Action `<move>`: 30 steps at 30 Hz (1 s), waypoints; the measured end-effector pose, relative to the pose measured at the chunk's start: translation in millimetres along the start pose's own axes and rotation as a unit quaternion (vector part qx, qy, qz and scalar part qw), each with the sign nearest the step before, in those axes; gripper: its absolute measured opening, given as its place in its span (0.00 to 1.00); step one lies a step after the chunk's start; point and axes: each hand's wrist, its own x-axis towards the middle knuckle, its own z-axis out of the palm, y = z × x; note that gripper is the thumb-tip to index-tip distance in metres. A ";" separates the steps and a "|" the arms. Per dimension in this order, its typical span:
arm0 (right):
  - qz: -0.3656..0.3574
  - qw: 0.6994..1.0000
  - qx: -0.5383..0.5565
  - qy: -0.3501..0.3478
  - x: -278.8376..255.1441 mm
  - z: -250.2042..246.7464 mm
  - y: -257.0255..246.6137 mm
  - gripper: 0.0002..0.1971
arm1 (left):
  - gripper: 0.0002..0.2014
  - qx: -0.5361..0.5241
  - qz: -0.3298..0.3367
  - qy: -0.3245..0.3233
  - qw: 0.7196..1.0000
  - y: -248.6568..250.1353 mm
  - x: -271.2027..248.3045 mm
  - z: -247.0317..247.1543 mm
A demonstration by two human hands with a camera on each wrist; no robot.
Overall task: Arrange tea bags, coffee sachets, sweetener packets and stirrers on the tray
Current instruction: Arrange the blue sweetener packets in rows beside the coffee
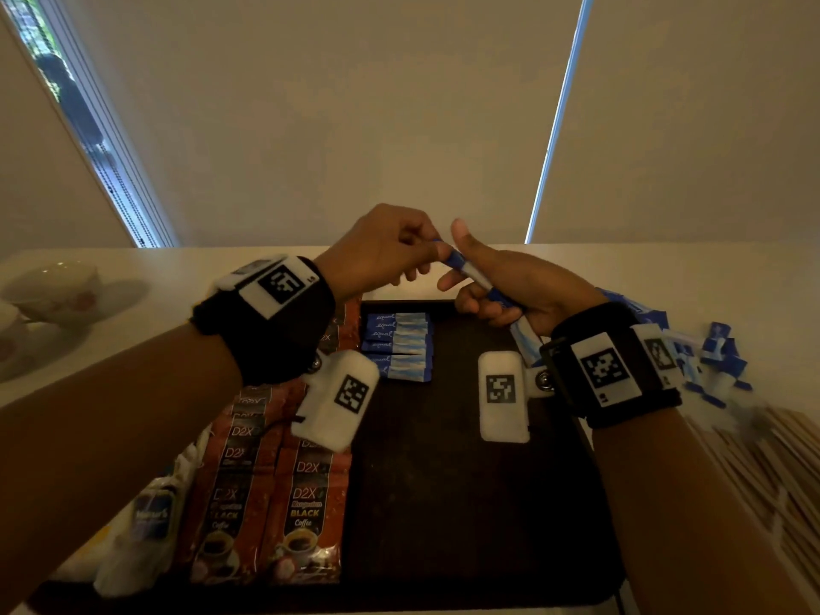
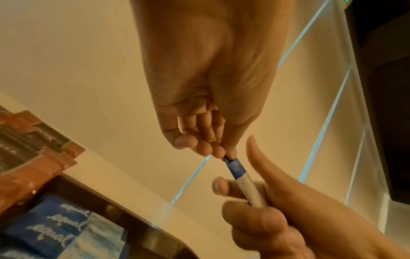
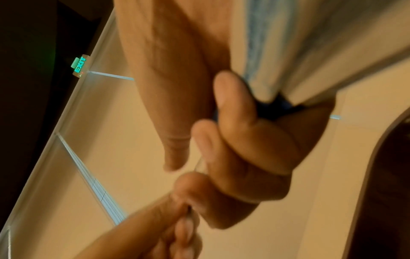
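Left fingers [image 2: 221, 151] pinch the top of one blue packet [image 2: 236, 169], drawing it from the bunch clenched in the right hand [image 1: 523, 288], thumb up. Below them, the sweetener row [image 1: 399, 346] on the tray [image 1: 466, 481] awaits it. Sweetener step, I'd say; next, lay it square alongside.

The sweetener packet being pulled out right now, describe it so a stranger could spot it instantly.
Look above the far edge of the dark tray, where both hands meet in the air. The right hand grips a bunch of blue-and-white Equal sweetener packets. The one meant is the sweetener packet whose blue end the left hand pinches, sticking out from the rest.
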 end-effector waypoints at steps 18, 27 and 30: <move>-0.040 0.995 -0.018 0.090 -0.8 -9.4 4.4 0.06 | 0.15 -0.176 -0.169 -0.112 0.963 -10.4 -8.8 1.6; -0.007 0.993 -0.088 0.078 -2.0 -10.4 4.4 0.06 | 0.04 -0.048 -0.100 -0.137 0.984 -17.9 -10.9 -2.2; 0.003 0.990 -0.109 0.088 -0.5 -10.7 5.9 0.04 | 0.05 -0.018 -0.106 -0.149 0.983 -16.1 -12.8 -4.5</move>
